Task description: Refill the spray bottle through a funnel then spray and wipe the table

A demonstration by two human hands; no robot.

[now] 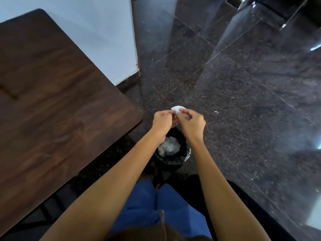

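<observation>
At frame centre, left hand and right hand pinch 1 crumpled white tissue between closed fingertips, above a black-lined waste bin holding white paper. Dark wooden table fills the left of the frame.

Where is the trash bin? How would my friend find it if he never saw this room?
Start at the big dark wooden table on the left and go to its near right corner. Just past that corner, on the speckled black floor, a small round bin stands beneath the person's two wrists. It is the only container there, lined with a shiny black bag and holding crumpled white tissue.
</observation>
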